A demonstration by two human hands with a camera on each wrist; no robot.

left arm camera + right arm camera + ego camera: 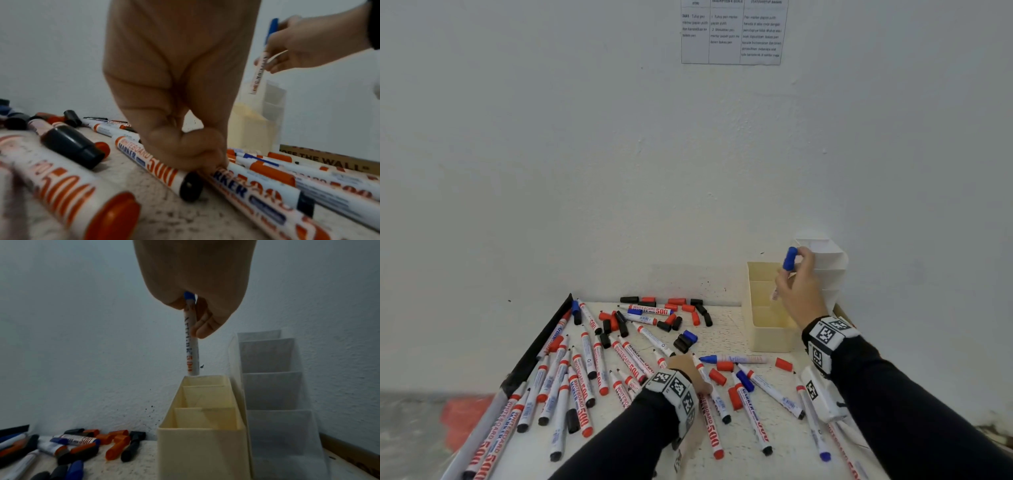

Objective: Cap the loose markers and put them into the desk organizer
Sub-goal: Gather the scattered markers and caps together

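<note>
My right hand [796, 279] holds a blue-capped white marker [790, 258] upright, cap on top. Its lower end hangs just above the back compartment of the cream desk organizer [770, 337]. In the right wrist view the marker [192, 345] hangs from my right hand [197, 324] over the cream organizer [201, 451], whose compartments hold nothing. My left hand [685, 368] is down on the table among many loose markers [571, 377]. Its curled fingers [205, 162] pinch the near end of a red-ended marker [236, 190] lying flat.
A white tiered organizer [828, 263] stands against the wall right of the cream one. Loose red, black and blue caps [681, 308] lie at the table's back. A black strip [541, 346] lines the left edge. A cardboard edge [329, 160] runs along the right.
</note>
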